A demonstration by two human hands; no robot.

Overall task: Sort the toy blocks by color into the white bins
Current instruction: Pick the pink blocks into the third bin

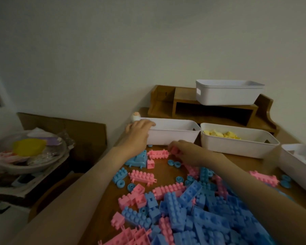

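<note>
Head view: the left hand (140, 129) curls over the white bin (175, 138) at its corner rim. The right hand (189, 153) pinches a pink block (174, 149) at the bin's front wall. Loose blocks (193, 206) crowd the desk (245, 163) beneath both wrists, and the yellow-filled bin (237, 149) stands rightward.

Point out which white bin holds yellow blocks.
The middle table bin, right of the left bin that the left hand grips; only it shows yellow blocks.
</note>
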